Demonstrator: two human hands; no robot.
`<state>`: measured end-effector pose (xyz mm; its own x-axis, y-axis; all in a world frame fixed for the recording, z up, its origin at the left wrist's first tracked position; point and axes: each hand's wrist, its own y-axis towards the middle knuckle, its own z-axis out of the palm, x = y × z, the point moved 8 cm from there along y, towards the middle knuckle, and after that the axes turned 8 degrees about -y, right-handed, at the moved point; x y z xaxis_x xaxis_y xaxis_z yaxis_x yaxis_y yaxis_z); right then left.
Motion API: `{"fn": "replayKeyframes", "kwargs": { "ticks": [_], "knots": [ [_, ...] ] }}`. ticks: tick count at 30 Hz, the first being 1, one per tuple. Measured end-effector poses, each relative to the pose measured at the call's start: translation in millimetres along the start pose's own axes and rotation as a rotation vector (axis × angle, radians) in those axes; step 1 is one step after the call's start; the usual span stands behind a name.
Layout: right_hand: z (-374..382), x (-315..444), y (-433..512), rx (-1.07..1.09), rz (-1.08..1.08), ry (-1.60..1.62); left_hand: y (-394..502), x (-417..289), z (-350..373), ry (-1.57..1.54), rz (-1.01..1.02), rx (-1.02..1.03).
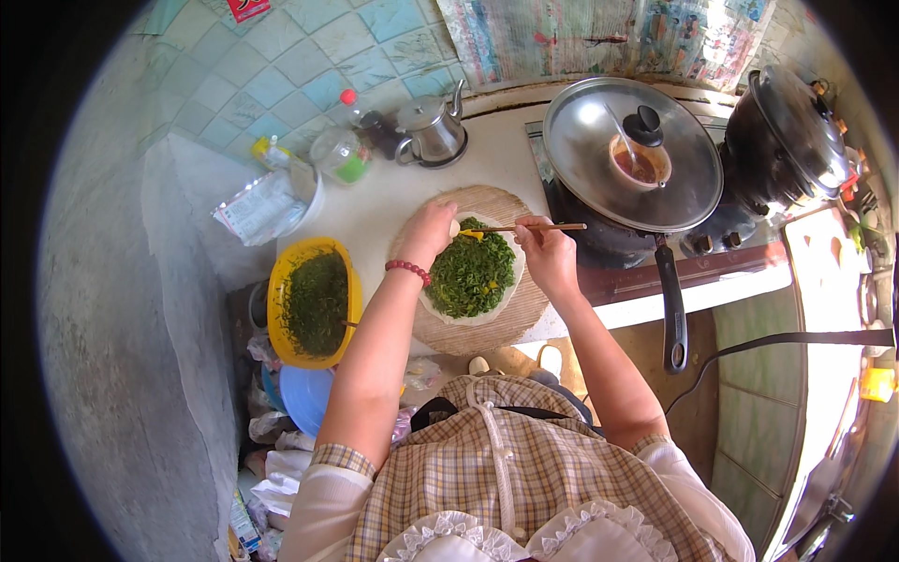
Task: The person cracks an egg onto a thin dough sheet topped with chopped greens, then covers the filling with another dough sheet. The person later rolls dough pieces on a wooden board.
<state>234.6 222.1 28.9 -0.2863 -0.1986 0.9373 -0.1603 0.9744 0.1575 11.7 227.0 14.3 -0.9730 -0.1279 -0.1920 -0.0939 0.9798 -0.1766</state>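
A thin round of dough (518, 277) lies on a round wooden board (488, 200), covered with chopped greens (467, 281). Yellow egg (472, 234) shows near the top of the greens, with a smaller yellow patch lower down. My left hand (430, 228), a red bead bracelet at its wrist, pinches a pale rounded piece that looks like an eggshell (455, 228) over the upper left edge. From the right, my right hand (551, 256) grips wooden chopsticks (565, 227), whose tips reach the yellow egg.
Left of the board stands a yellow basin (357, 281) of chopped greens. A steel kettle (428, 137), a jar (340, 154) and a bottle line the wall. On the stove, a lidded pan (576, 154) carries a sauce bowl (640, 184); its handle (673, 309) juts past the edge. Beyond is a dark pot (783, 140).
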Motion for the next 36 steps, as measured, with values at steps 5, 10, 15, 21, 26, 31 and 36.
{"fn": "replayKeyframes", "kwargs": {
  "ticks": [5,10,15,21,26,31,36],
  "knots": [
    [5.3,-5.1,-0.9,0.069,0.068,-0.032,-6.2,10.0,-2.2,0.015,-0.058,0.032],
    [9.9,-2.5,-3.5,0.102,0.082,-0.037,-17.5,16.5,-9.0,-0.004,-0.037,-0.006],
    [15.4,1.7,-7.1,0.124,0.087,-0.028,-23.2,22.7,-11.4,0.001,-0.034,-0.015],
    [21.5,8.7,-9.7,0.153,0.077,-0.038,-26.1,27.7,-19.3,0.003,-0.066,-0.018],
    [23.9,12.4,-13.4,0.104,0.046,0.055,-30.9,31.3,-25.0,-0.017,-0.075,-0.075],
    [24.6,14.1,-16.8,0.116,0.015,0.014,-36.8,31.8,-30.9,-0.027,-0.058,-0.095],
    [21.7,12.8,-22.0,0.156,0.044,-0.022,-49.1,18.4,-33.1,-0.008,-0.009,-0.069]
  ]
}}
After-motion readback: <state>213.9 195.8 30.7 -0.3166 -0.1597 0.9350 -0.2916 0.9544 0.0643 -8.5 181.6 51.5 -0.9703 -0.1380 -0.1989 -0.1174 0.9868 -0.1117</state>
